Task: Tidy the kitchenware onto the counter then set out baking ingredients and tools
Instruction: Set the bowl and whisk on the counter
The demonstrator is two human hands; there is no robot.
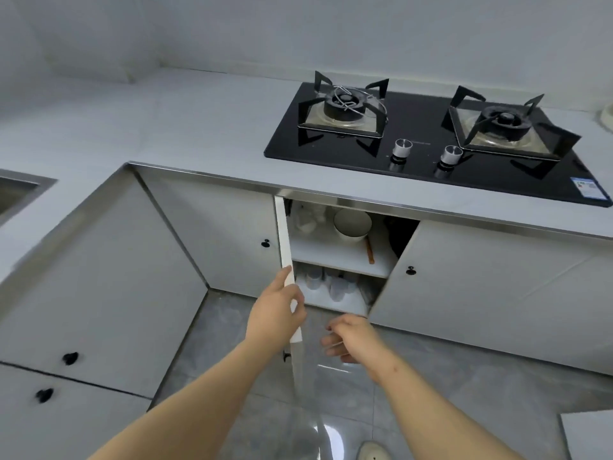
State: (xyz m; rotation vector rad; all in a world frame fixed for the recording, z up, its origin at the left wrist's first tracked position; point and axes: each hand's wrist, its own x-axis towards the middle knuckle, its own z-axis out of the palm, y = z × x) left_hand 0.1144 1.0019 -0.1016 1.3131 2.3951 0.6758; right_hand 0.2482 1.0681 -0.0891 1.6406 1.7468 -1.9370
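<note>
The right hand (351, 340) hangs free, fingers loosely curled on nothing. The left hand (277, 308) fingers grip the open door (286, 240) edge. Beyond, cups (331, 283) fill the lower shelf, a bowl (352, 224) the upper. Farthest, the surface (182, 127) carries a hob (431, 141).

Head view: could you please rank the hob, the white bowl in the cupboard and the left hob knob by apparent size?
1. Hob
2. Bowl
3. Knob
The bowl sits further from the camera, but the gaps are clear.

Glossy black glass hob (431, 167)
</note>
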